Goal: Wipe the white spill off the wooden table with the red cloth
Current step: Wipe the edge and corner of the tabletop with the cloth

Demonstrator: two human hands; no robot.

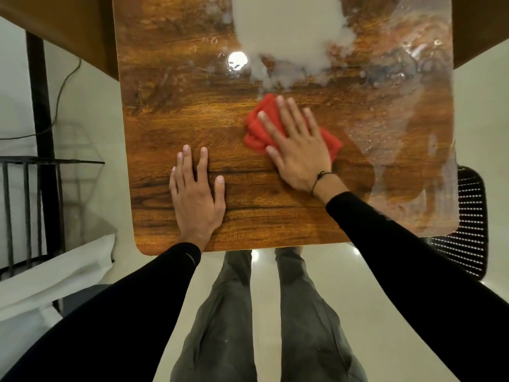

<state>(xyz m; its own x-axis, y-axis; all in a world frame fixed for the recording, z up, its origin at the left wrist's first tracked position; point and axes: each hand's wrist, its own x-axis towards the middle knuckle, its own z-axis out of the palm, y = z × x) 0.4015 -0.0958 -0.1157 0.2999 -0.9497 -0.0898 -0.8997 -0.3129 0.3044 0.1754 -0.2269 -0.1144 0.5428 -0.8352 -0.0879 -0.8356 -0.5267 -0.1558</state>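
A person's right hand (296, 144) presses flat, fingers straight and spread, on a folded red cloth (257, 128) lying on a wooden table (170, 114), just below a white spill (289, 31) pooled at the table's far edge. Wet smears cover the table's right side. The left hand (197, 194) rests open, palm down, on dry wood near the front edge. A dark cord bracelet (319, 179) circles the right wrist. No writing is legible.
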